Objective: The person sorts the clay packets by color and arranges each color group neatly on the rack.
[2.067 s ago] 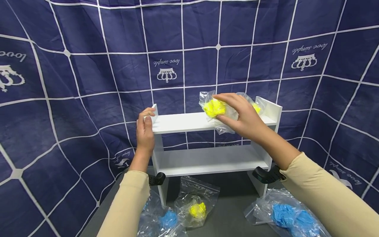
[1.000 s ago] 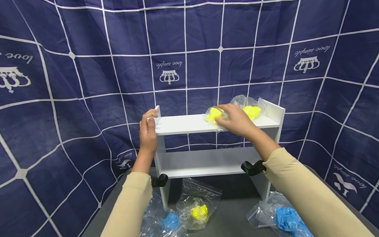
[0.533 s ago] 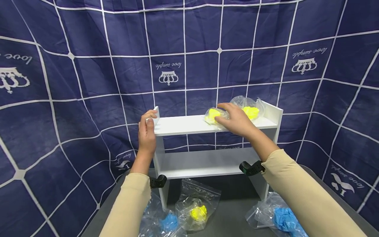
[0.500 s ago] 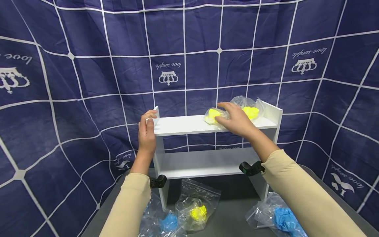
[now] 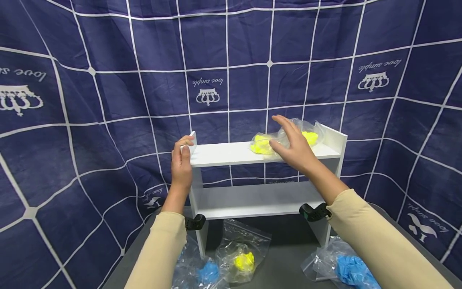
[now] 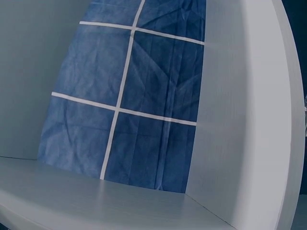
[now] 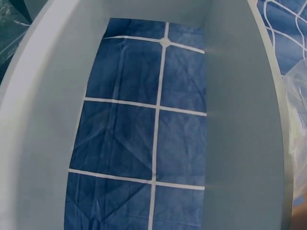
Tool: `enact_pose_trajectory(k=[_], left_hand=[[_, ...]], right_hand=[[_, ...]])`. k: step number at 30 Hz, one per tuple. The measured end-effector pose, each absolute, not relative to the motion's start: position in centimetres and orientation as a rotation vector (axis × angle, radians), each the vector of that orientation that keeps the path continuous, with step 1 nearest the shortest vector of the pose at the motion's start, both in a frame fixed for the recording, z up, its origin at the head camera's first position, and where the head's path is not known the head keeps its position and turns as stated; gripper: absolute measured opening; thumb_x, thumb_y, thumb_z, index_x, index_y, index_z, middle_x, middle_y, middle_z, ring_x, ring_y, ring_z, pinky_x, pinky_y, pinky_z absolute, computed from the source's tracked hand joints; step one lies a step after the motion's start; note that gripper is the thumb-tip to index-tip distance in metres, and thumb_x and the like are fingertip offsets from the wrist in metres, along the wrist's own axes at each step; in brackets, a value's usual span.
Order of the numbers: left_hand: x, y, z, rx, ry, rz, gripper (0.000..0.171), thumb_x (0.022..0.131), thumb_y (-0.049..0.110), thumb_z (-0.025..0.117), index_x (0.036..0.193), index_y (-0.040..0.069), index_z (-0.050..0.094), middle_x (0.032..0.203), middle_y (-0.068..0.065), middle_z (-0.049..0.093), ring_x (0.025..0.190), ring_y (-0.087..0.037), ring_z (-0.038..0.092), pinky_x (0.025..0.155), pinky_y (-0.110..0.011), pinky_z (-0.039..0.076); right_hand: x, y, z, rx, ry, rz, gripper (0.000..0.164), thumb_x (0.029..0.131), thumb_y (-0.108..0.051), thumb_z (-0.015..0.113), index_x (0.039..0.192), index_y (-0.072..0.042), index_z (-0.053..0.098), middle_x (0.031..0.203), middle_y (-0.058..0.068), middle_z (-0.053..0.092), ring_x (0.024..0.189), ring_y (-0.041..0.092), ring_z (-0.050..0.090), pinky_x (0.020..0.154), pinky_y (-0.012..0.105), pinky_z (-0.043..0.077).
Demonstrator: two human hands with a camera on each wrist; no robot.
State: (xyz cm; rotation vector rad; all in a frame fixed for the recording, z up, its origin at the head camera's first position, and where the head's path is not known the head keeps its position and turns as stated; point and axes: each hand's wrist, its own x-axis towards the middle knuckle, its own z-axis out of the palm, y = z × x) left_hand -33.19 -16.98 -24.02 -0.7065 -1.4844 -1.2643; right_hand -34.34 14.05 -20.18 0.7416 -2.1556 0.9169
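Observation:
My left hand [image 5: 181, 168] grips the top of the left side panel of a white two-tier shelf [image 5: 221, 152], fingers over its edge. My right hand [image 5: 296, 150] is over the right half of the top board, fingers straight and thumb spread apart. At its thumb lies a clear plastic bag with a crumpled yellow lump [image 5: 260, 145] in it. Behind the hand, against the right side panel, sits a second such bag with a yellow lump [image 5: 310, 137], partly hidden. The right wrist view catches clear plastic [image 7: 298, 96] at its right edge; the left wrist view shows the shelf's inside [image 6: 223, 120].
On the dark table [image 5: 281, 261] below lie a zip bag with a yellow lump [image 5: 244, 262], a bag with a blue lump [image 5: 208, 273] at front left, and another with blue contents [image 5: 355, 271] at front right. A blue checked curtain [image 5: 245, 88] hangs behind.
The right hand brought the yellow bag down onto the top board, then let go; its fingers have spread and moved up and right. The left hand has stayed on the side panel.

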Motion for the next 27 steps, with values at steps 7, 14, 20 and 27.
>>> enact_pose_trajectory(k=[7, 14, 20, 27], left_hand=[[-33.2, -16.9, -24.1, -0.712, -1.479, -1.256, 0.017, 0.098, -0.009, 0.034, 0.098, -0.019, 0.048, 0.118, -0.039, 0.057, 0.119, -0.048, 0.048, 0.102, -0.021, 0.028], [-33.2, -16.8, -23.9, -0.714, -1.485, -1.255, 0.017, 0.098, -0.008, 0.034, 0.098, -0.019, 0.048, 0.119, -0.039, 0.057, 0.119, -0.048, 0.048, 0.101, -0.024, 0.027], [-33.1, -16.7, -23.8, -0.695, -1.489, -1.244, 0.018, 0.097, -0.009, 0.034, 0.098, -0.018, 0.049, 0.118, -0.039, 0.057, 0.119, -0.049, 0.048, 0.101, -0.023, 0.026], [-34.6, -17.3, -24.5, -0.720, -1.456, -1.244, 0.018, 0.098, -0.007, 0.035, 0.098, -0.018, 0.049, 0.118, -0.037, 0.059, 0.120, -0.040, 0.052, 0.105, -0.023, 0.029]], right_hand=[[-32.7, 14.3, -21.8, 0.798, -2.020, 0.970, 0.070, 0.091, -0.021, 0.062, 0.155, -0.019, 0.033, 0.166, 0.006, 0.021, 0.155, 0.032, 0.015, 0.117, 0.068, 0.015], [-29.9, 14.4, -24.2, 0.857, -1.942, 0.873, 0.077, 0.084, -0.018, 0.067, 0.154, -0.019, 0.035, 0.167, 0.007, 0.017, 0.152, 0.034, 0.016, 0.110, 0.070, 0.021], [-28.3, 14.0, -26.1, 0.925, -1.895, 0.847, 0.075, 0.080, -0.012, 0.070, 0.150, -0.014, 0.042, 0.163, 0.008, 0.030, 0.147, 0.031, 0.029, 0.112, 0.057, 0.026], [-27.2, 13.2, -29.1, 1.057, -1.744, 0.868, 0.060, 0.079, -0.008, 0.071, 0.137, -0.008, 0.057, 0.148, 0.015, 0.051, 0.133, 0.025, 0.046, 0.109, 0.028, 0.030]])
